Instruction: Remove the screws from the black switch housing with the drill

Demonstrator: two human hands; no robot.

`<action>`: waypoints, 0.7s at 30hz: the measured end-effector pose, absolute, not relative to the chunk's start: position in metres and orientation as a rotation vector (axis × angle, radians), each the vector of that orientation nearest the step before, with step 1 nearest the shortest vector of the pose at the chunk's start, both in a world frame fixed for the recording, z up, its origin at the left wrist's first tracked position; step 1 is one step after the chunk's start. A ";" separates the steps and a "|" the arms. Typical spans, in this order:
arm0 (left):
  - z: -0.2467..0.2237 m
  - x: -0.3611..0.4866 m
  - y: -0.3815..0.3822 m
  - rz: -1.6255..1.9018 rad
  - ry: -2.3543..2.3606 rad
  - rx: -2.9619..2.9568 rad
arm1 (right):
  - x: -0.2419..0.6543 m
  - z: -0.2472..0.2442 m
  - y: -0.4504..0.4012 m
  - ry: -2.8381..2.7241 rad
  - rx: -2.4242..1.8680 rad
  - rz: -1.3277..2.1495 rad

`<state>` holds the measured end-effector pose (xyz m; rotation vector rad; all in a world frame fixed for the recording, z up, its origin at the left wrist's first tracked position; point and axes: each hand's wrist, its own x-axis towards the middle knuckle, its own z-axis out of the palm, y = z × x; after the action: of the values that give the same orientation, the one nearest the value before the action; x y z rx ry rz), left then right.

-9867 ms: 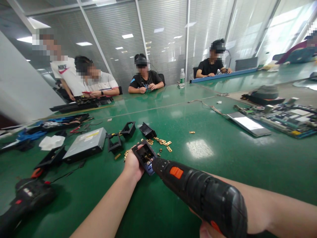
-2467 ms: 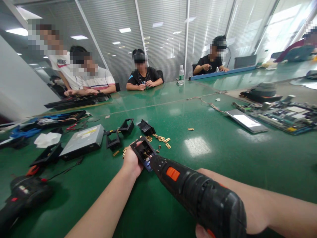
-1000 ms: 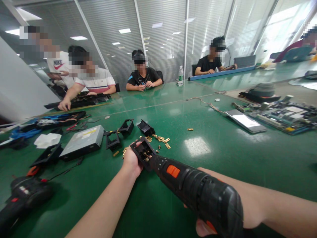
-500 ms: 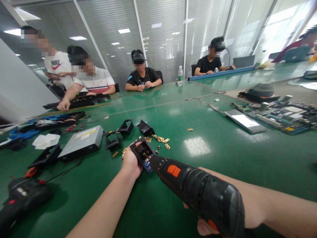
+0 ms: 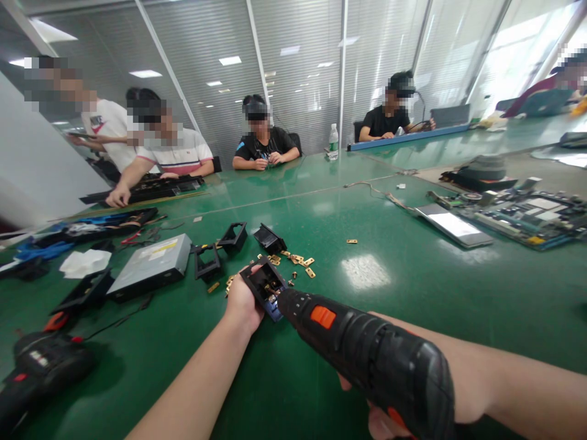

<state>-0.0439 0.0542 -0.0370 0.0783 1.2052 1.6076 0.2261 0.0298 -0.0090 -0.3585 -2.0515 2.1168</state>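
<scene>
My left hand (image 5: pixel 244 300) grips a small black frame (image 5: pixel 253 282) with a blue part at its lower end, tilted above the green table (image 5: pixel 413 293). A black power screwdriver with orange switches (image 5: pixel 367 351) is in my right hand (image 5: pixel 383 421), which the tool's body partly hides. The tool's nose meets the blue part of the frame; its tip is too small to make out. Small brass plates (image 5: pixel 310 272) and screws lie just beyond the frame. Three more black frames (image 5: pixel 233 237) stand behind my left hand.
At left are a silver disc drive (image 5: pixel 151 266), white tissue (image 5: pixel 85 263), another power tool (image 5: pixel 52 360) and blue cables (image 5: pixel 50 241). Circuit boards (image 5: pixel 536 214) and a flat silver panel (image 5: pixel 454 226) lie at right. Beyond sit several people and a water bottle (image 5: pixel 333 143).
The standing person at the far left has leaned further left. My hands, the frame and the screwdriver have barely shifted.
</scene>
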 end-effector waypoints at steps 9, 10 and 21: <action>-0.041 -0.047 0.056 1.573 1.244 0.154 | 0.225 -0.007 0.031 -2.035 -0.376 2.121; -0.041 -0.048 0.056 1.569 1.249 0.153 | 0.225 -0.006 0.032 -2.042 -0.377 2.128; -0.044 -0.050 0.056 1.577 1.236 0.142 | 0.225 -0.008 0.031 -2.077 -0.400 2.150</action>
<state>-0.0496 0.0563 -0.0436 0.1418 1.2361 1.5766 0.2255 0.0311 -0.0076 -0.4005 -2.0769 2.1496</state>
